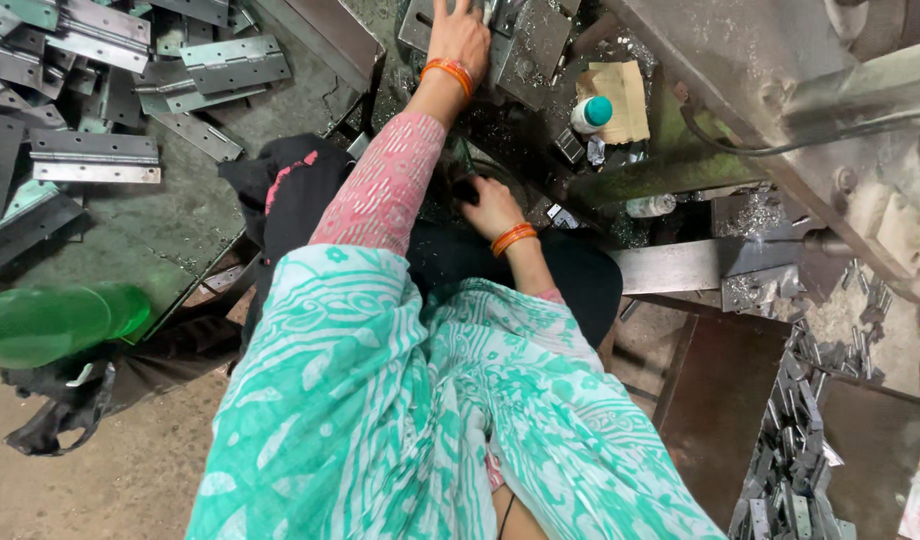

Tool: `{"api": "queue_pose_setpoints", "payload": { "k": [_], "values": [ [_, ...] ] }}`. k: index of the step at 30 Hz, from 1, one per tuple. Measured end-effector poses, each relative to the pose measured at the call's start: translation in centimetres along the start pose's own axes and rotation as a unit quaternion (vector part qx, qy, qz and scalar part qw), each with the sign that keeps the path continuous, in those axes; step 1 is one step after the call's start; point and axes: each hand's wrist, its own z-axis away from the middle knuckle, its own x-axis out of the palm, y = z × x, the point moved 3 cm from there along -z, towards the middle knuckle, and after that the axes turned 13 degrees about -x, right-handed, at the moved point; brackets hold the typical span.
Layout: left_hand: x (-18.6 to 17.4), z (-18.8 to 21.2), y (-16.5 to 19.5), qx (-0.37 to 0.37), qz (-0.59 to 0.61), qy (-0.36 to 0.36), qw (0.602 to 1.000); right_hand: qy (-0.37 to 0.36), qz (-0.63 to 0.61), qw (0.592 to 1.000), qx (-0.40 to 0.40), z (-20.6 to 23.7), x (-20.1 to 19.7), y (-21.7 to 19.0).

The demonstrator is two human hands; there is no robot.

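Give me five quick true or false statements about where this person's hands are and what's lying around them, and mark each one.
1. The left hand rests on a flat metal plate at the top of the view. True.
2. Both wrists carry orange bangles. True.
3. The right hand is holding the green bottle. False: that bottle lies far off on the person's left, and the right hand is down in a dark gap near the lap.
4. Metal hinges lie heaped on the left. True.
5. The small white bottle has a red cap. False: its cap is teal.
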Motion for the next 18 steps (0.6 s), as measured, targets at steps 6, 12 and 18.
{"api": "queue_pose_setpoints", "payload": {
  "k": [6, 12, 18],
  "values": [
    [0.5, 6.6, -1.5, 0.062, 0.001, 0.061, 0.996, -0.021, -0.019, 1.0, 0.01, -0.8, -1.2, -0.6],
    [1.8, 10.3, -3.4, 0.1, 0.041, 0.143, 0.984, -0.009, 0.015, 1.0, 0.022, -0.3, -1.4, -1.4],
    [2.5, 8.7, -3.1, 0.086, 0.079, 0.131, 0.985, 0.0, 0.005, 1.0, 0.025, 0.1, -1.3, -1.1]
  ]
}}
